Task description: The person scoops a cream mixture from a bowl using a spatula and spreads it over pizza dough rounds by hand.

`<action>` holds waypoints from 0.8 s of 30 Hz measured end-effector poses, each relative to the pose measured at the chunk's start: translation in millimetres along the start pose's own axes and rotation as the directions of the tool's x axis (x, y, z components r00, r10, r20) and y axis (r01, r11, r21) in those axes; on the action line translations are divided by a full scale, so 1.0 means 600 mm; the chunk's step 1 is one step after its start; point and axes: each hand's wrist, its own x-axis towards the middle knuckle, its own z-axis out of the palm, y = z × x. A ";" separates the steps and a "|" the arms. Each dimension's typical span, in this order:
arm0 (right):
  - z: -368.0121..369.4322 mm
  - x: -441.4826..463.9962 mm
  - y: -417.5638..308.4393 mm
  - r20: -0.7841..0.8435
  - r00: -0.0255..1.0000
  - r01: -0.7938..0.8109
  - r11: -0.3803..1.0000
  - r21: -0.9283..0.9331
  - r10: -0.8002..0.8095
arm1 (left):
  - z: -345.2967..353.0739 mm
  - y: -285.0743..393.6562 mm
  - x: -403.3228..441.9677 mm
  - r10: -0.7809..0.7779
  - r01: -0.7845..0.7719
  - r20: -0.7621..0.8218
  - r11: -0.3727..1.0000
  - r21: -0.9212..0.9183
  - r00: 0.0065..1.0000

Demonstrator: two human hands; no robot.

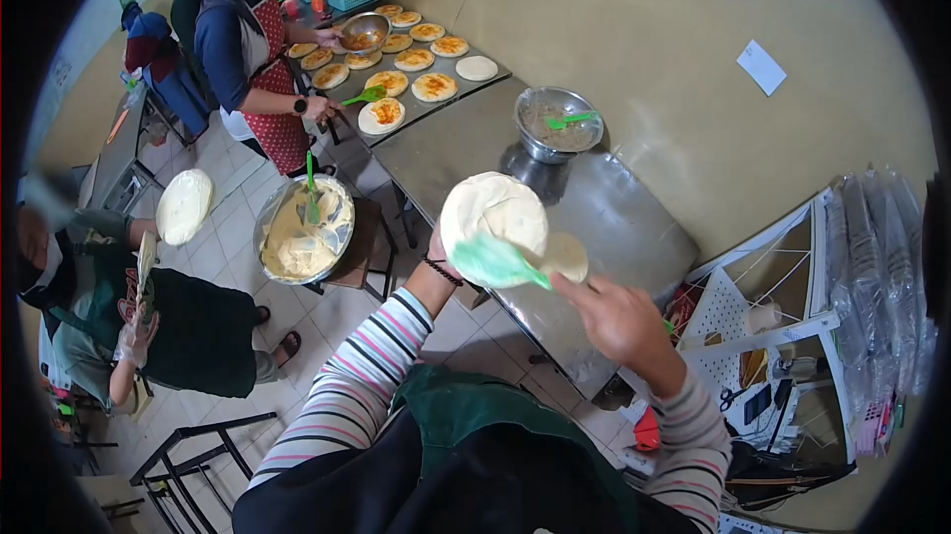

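My left hand (437,255), a dark bracelet at its wrist, holds up a round pizza base (492,207) with a pale creamy spread on top. Most of its fingers are hidden behind the base. In my right hand (616,324) is the handle of a green spatula (495,261), its blade blurred and lying across the near edge of the base. Another pale round base (566,258) shows just beyond the spatula, over the metal table. A large bowl of cream-coloured spread (305,271), with a second green spatula (312,199) standing in it, is to the left.
A metal bowl of brownish filling (558,125) stands on the steel table (634,227). Beyond, a co-worker in a red apron (273,88) spreads sauce on several bases (434,87). Another person (188,336) holds bases at left. A white shelf rack (783,326) stands right.
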 end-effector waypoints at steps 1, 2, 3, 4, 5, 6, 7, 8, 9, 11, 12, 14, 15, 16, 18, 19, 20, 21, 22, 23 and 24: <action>-0.004 -0.013 0.006 -0.003 1.000 -0.003 1.000 0.004 0.003 | -0.003 0.011 -0.002 0.027 -0.027 0.005 0.999 -0.027 1.000; -0.010 -0.029 0.023 -0.028 0.999 -0.039 0.988 -0.147 0.035 | -0.007 0.019 -0.003 0.024 -0.024 0.002 0.999 -0.025 1.000; -0.016 -0.037 0.029 -0.056 0.996 -0.077 0.953 -0.293 0.064 | -0.010 0.024 -0.005 0.016 -0.016 0.003 0.999 -0.036 1.000; -0.021 -0.036 0.030 -0.052 0.996 -0.082 0.954 -0.288 0.070 | -0.013 0.027 -0.008 0.006 -0.005 0.004 0.999 -0.048 1.000; -0.032 -0.029 0.031 -0.142 0.976 -0.199 0.939 -0.281 0.164 | -0.016 0.029 -0.008 -0.025 0.034 0.109 0.996 -0.081 0.994; -0.039 -0.024 0.030 -0.229 0.939 -0.313 0.912 -0.267 0.255 | -0.017 0.030 -0.004 -0.033 0.043 0.108 0.995 -0.086 0.994; -0.030 -0.018 0.022 -0.224 0.938 -0.319 0.908 -0.270 0.263 | -0.019 0.032 0.002 -0.044 0.063 0.124 0.986 -0.153 0.991; -0.009 -0.006 0.009 -0.228 0.970 -0.134 0.966 -0.223 0.083 | -0.019 0.036 0.008 -0.050 0.080 0.141 0.973 -0.217 0.989; 0.009 0.006 0.004 -0.245 0.964 0.063 0.983 -0.175 -0.105 | -0.020 0.042 0.008 -0.050 0.081 0.144 0.973 -0.216 0.988; 0.029 0.019 0.034 -0.263 0.965 -0.076 0.969 -0.233 0.013 | -0.021 0.065 0.003 -0.017 0.039 0.124 0.983 -0.177 0.992; 0.027 0.029 0.045 -0.278 0.951 -0.214 0.934 -0.287 0.133 | -0.018 0.078 -0.001 -0.005 0.027 0.126 0.983 -0.179 0.992; 0.026 0.052 0.047 -0.340 0.918 -0.277 0.943 -0.184 0.204 | -0.012 0.102 -0.009 -0.081 0.102 0.155 0.986 -0.132 0.985; 0.038 0.066 0.038 -0.339 0.936 -0.153 0.978 -0.142 0.097 | -0.016 0.111 -0.004 -0.074 0.091 0.137 0.988 -0.124 0.988; 0.044 0.084 0.020 -0.344 0.939 -0.030 0.995 -0.098 -0.006 | -0.027 0.119 0.003 -0.070 0.088 0.137 0.988 -0.127 0.988; 0.056 0.123 -0.011 -0.209 0.978 -0.016 0.987 -0.161 -0.018 | -0.039 0.134 0.016 0.017 -0.017 -0.002 0.996 -0.092 1.000; 0.067 0.149 -0.006 -0.277 0.961 -0.070 0.977 -0.200 0.012 | -0.038 0.148 0.014 -0.021 0.031 0.076 0.991 -0.130 0.997; 0.072 0.174 -0.004 -0.344 0.938 -0.125 0.964 -0.235 0.038 | -0.036 0.165 0.015 -0.019 0.029 0.080 0.991 -0.130 0.997; 0.065 0.192 0.007 -0.370 0.922 -0.219 0.939 -0.266 0.110 | -0.024 0.183 0.013 -0.001 0.013 0.120 0.996 -0.093 0.993; 0.059 0.204 -0.002 -0.369 0.923 -0.215 0.939 -0.267 0.106 | -0.012 0.201 0.009 0.015 -0.006 0.158 0.998 -0.057 0.987; 0.046 0.215 -0.015 -0.374 0.918 -0.212 0.961 -0.178 0.133 | 0.000 0.219 0.006 0.031 -0.028 0.197 0.999 -0.022 0.980; 0.040 0.227 -0.025 -0.376 0.912 -0.210 0.974 -0.089 0.163 | 0.009 0.235 0.003 0.044 -0.048 0.235 0.999 0.010 0.971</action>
